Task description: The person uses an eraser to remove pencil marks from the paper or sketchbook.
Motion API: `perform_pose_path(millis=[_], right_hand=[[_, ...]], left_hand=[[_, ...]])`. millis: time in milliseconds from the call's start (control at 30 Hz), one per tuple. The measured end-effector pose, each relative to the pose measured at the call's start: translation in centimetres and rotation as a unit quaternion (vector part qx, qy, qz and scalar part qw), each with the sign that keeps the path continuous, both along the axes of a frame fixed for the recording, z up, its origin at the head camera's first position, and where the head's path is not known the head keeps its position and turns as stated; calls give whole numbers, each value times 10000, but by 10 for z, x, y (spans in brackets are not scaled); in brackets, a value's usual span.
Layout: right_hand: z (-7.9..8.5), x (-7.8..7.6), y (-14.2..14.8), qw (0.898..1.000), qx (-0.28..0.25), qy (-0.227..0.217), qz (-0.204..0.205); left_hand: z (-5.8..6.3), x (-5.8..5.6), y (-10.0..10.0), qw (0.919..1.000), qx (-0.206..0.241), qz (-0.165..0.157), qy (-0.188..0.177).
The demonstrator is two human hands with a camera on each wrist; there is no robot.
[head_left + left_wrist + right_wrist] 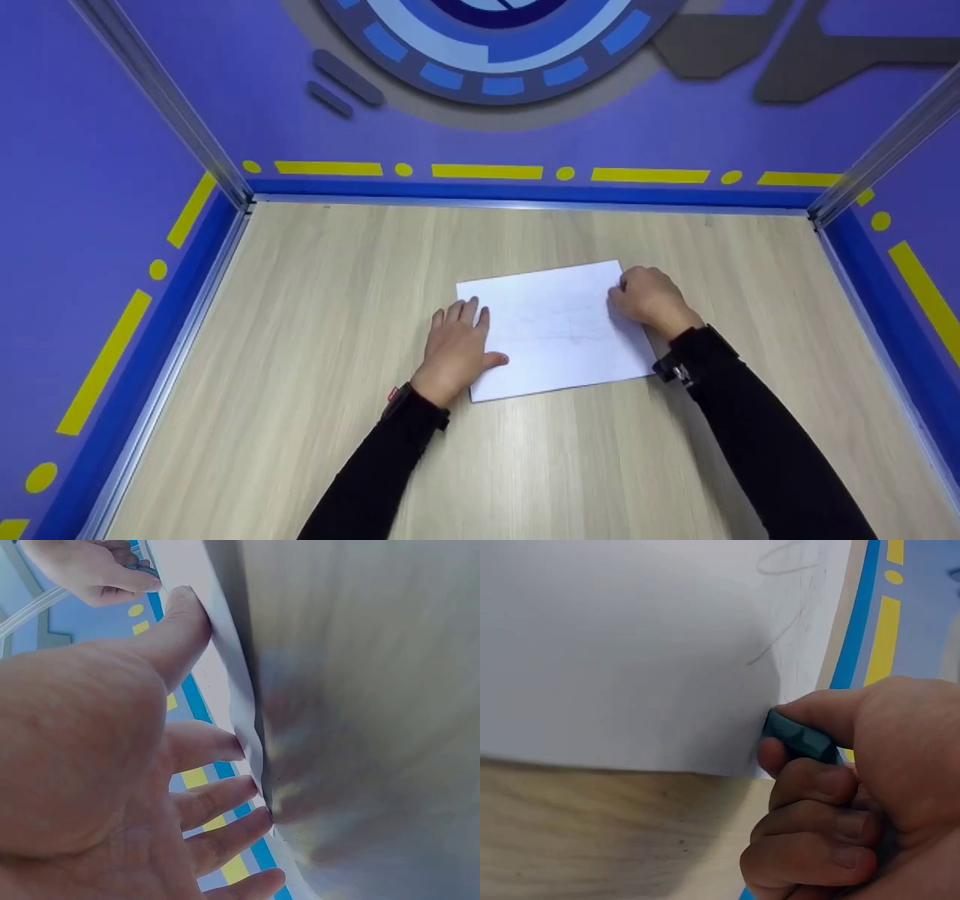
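A white sheet of paper (555, 360) lies slightly turned on the wooden table, with faint pencil lines and smudges on it. My left hand (456, 352) rests spread on the paper's left edge, thumb and fingertips on the sheet; in the left wrist view that edge is slightly wavy. At the paper's right edge, my right hand (651, 300) pinches a small dark green eraser (802, 736) between thumb and index finger, the other fingers curled. The eraser's tip meets the sheet near its edge, with grey pencil strokes (776, 637) close by. The head view hides the eraser behind the hand.
The pale wooden tabletop (337, 315) surrounds the paper. Blue-purple panels with yellow dashes stand on the left, the right and at the back (487, 142), joined by metal rails (525, 204). Both wrists wear black straps.
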State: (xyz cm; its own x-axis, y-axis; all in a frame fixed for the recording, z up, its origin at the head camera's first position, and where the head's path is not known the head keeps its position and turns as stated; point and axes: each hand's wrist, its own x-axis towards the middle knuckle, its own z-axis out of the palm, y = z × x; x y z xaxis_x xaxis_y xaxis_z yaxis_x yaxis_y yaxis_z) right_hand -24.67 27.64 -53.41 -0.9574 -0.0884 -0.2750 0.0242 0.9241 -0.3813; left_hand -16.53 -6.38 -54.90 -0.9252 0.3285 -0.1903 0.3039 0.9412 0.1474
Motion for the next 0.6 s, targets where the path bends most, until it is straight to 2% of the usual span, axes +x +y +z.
perform_pose_path(millis=[133,300,400,600], right_hand=[[3,3,-8,9998,175,-104,-39],[4,9,-33,9998,-102,-165,38],[6,11,-61,9995,-234,-39,230],[5,13,-128,9969,-64,316,714]], left_hand=[[-2,2,-1,10000,12,0,-13],[-4,1,-1,10000,2,-14,-74],[-4,0,-1,10000,-38,-35,-9],[-3,0,-1,9997,-56,-88,215]])
